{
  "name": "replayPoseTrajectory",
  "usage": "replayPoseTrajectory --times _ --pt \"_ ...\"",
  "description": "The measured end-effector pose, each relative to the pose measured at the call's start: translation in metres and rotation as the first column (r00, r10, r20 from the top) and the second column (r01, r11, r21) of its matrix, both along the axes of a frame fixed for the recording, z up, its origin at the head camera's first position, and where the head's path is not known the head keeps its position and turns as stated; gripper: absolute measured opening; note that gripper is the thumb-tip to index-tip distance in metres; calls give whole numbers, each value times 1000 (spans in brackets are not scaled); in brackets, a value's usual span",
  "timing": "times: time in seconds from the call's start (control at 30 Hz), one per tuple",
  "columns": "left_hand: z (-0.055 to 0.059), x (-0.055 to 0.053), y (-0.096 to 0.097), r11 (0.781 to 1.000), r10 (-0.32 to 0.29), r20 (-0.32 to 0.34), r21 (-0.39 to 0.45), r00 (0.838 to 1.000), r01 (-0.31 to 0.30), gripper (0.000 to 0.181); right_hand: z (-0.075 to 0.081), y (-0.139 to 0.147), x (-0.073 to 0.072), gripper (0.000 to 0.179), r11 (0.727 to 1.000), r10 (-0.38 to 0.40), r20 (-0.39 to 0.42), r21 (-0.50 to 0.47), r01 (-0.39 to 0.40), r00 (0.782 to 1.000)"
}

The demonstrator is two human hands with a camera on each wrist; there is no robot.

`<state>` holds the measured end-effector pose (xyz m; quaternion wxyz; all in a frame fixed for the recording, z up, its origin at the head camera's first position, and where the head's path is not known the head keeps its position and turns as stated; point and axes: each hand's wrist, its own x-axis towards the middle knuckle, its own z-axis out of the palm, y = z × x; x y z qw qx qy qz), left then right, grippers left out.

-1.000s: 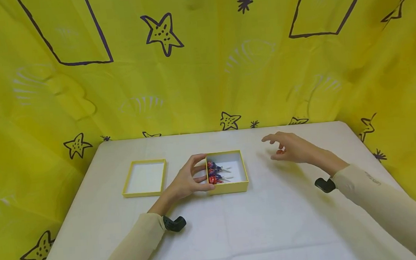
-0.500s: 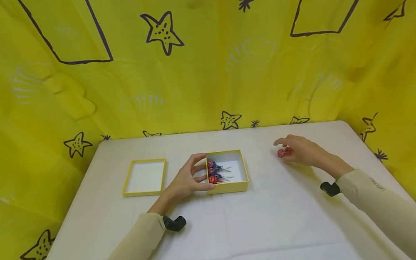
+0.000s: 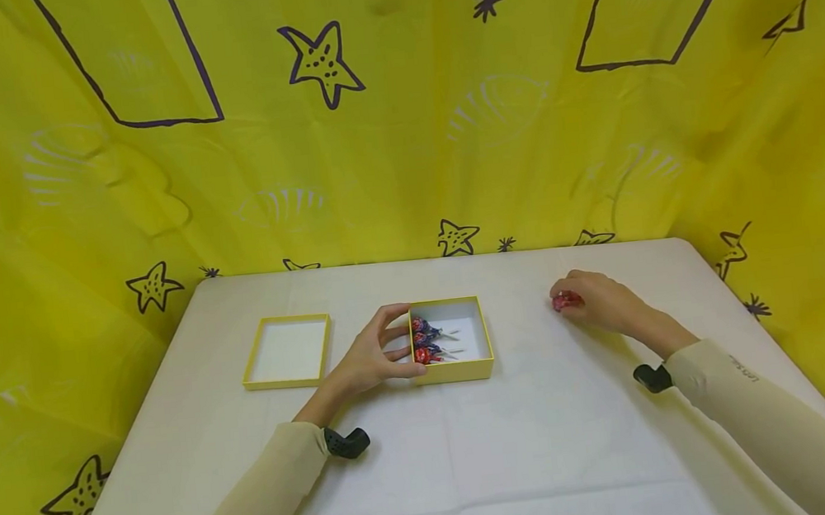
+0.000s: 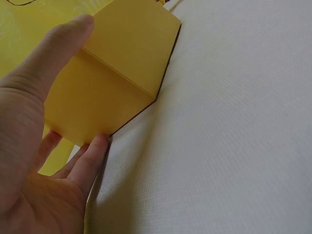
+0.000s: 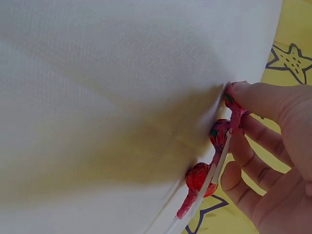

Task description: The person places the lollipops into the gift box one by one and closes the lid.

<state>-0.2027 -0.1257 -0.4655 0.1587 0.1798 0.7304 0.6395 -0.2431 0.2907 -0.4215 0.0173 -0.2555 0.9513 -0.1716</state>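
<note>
My left hand [image 3: 366,361] grips the left side of an open yellow box [image 3: 453,372], thumb at the front and fingers at the side and back. In the left wrist view, the box's outer wall [image 4: 97,102] fills the space between thumb and fingers. Inside the box, several wrapped lollipops [image 3: 424,340], dark blue and red, lie along its left wall with sticks pointing right. Over to the right, my right hand [image 3: 603,304] pinches a pink-red lollipop [image 5: 233,97] at table level. Two more red lollipops [image 5: 197,176] lie beside it, below my curled fingers in the right wrist view.
A shallow yellow-rimmed lid [image 3: 287,351], white inside, lies to the left of the box. The white cloth-covered table [image 3: 521,454] ends at a yellow curtain [image 3: 402,151] printed with starfish, at the back and both sides.
My right hand has moved right and lowered to the lollipops, and its spread fingers have drawn together on one. The left hand and the box stay in place.
</note>
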Motion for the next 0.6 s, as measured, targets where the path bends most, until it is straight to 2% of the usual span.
replayPoseTrajectory --times 0.37,0.6 --pt "1 0 0 1000 -2 1 1 1000 2 98 -3 2 0 23 1000 -28 5 2 28 1000" --pt "1 1 0 1000 -5 7 5 1000 5 98 -5 3 -1 21 1000 -14 -18 -12 13 1000"
